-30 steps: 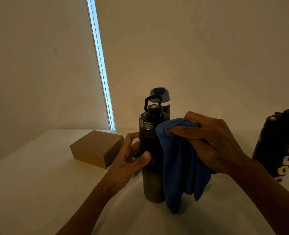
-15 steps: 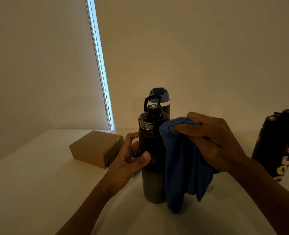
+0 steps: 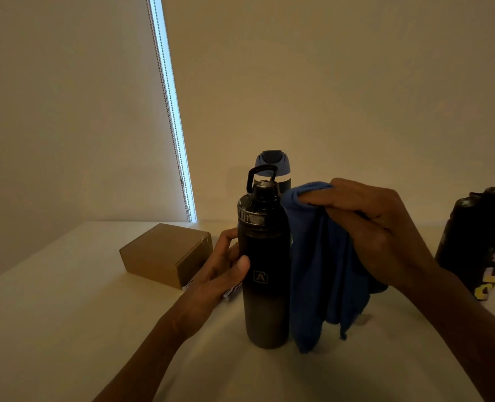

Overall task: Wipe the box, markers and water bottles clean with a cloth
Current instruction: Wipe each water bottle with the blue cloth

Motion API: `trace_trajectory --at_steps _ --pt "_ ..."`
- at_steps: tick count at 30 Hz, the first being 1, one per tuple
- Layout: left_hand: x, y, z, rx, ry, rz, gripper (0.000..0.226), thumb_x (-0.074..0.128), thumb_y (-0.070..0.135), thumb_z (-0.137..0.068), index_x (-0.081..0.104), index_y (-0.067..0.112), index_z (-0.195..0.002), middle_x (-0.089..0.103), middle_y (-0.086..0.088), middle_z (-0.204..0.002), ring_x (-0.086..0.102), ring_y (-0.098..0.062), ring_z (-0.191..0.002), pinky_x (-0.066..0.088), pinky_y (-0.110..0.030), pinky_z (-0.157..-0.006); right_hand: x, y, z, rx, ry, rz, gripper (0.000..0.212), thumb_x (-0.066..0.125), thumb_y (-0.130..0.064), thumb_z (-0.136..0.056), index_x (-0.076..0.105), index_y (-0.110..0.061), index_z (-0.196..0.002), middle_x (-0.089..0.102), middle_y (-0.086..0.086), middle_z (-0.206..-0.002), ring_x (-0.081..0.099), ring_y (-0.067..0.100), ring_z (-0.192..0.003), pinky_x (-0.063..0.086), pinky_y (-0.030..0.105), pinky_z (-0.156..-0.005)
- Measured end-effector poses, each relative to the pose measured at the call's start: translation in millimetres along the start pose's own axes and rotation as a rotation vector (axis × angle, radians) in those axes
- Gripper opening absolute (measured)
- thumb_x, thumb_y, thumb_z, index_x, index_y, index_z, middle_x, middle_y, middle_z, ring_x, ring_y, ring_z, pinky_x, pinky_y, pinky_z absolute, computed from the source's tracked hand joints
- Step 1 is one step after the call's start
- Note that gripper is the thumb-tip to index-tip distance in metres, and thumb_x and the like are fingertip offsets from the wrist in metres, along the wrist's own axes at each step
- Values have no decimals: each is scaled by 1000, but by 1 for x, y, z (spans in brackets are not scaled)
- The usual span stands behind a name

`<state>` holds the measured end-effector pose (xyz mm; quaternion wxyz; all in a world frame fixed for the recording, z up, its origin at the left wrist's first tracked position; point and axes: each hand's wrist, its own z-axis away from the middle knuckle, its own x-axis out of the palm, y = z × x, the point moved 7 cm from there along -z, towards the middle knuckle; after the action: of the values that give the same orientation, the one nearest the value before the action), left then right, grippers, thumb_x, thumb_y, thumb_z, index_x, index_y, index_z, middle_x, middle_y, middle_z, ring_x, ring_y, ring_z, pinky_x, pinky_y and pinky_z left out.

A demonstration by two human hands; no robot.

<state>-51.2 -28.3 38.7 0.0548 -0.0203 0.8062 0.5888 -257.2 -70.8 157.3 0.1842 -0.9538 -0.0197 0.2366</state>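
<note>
A tall black bottle [image 3: 265,285] with a loop handle on its cap stands upright in the middle of the white table [image 3: 66,329]. My left hand [image 3: 223,271] grips its left side. My right hand [image 3: 368,227] holds a blue cloth [image 3: 318,271] that hangs just right of the bottle, near its shoulder. A blue-lidded bottle [image 3: 273,166] stands behind, mostly hidden. Another black bottle [image 3: 478,245] with coloured lettering stands at the right edge. A brown cardboard box [image 3: 165,253] lies to the left. A striped item [image 3: 230,294], possibly markers, peeks out under my left hand.
A wall rises behind the table, with a window blind and its bead chain [image 3: 173,117] at the left letting in a strip of light. The room is dim.
My right hand has shifted the cloth to the right, off the bottle's shoulder to just beside it. My left hand and the bottle have stayed put.
</note>
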Motion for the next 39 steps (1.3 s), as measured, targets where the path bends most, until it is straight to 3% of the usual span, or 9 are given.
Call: trace_trajectory --at_steps 4,9,13,16,22,27,31,35,39 --pt "-1 4 -1 19 1 -47 74 70 72 -79 34 51 -140 60 34 -137 56 11 -127 51 -16 -96 10 -9 -4 69 -68 -66 30 43 -6 -102 68 -7 -118 67 0 -118 63 16 -114 47 22 -95" --pt "-5 -4 -3 10 19 -98 72 68 52 -88 30 44 -148 62 7 -145 60 -17 -133 49 -62 -108 20 -16 -3 59 -92 -11 32 45 -11 -102 65 -12 -127 65 -4 -126 59 4 -119 47 22 -101" --pt "-6 -4 -3 8 13 -122 60 64 41 -97 32 40 -148 60 4 -148 57 -21 -137 47 -60 -111 8 -13 -3 90 -54 -54 30 46 -6 -101 68 -12 -121 68 -5 -121 61 6 -117 47 20 -98" --pt "-9 -9 -3 10 4 -138 56 60 41 -100 35 42 -150 57 4 -151 57 -28 -135 41 -74 -106 2 -11 -4 110 -51 -85 32 46 -3 -101 69 -16 -119 68 -8 -121 61 6 -118 46 19 -99" --pt "0 -17 0 -33 -33 -146 84 65 71 -82 39 35 -154 59 18 -144 55 -3 -132 53 -19 -96 21 2 6 70 -158 -107 34 47 -12 -102 67 -24 -126 63 -23 -119 61 2 -114 46 14 -91" --pt "-2 -15 -2 -33 -18 -96 79 66 61 -86 33 40 -154 56 25 -146 49 1 -139 50 -18 -103 30 16 28 -162 -188 319 41 49 -15 -101 53 -34 -137 59 -13 -115 62 8 -99 55 26 -76" --pt "3 -7 -2 -38 -7 -140 84 73 72 -77 34 46 -148 56 30 -142 51 6 -135 50 -12 -95 14 5 16 -190 -65 286 36 48 -12 -102 58 -25 -133 59 -4 -103 60 10 -88 49 21 -71" --pt "2 -16 0 -61 38 -119 46 58 60 -95 43 45 -137 65 35 -120 60 -4 -123 51 -9 -87 19 2 16 -244 -75 414 36 49 -13 -100 56 -25 -133 57 -2 -99 55 10 -79 40 13 -72" --pt "-8 -20 2 -94 137 -47 99 63 98 -54 54 44 -136 66 15 -126 59 -6 -124 52 -29 -103 29 12 31 -296 -96 551 35 48 -17 -98 58 -25 -130 62 6 -96 55 14 -76 35 15 -74"
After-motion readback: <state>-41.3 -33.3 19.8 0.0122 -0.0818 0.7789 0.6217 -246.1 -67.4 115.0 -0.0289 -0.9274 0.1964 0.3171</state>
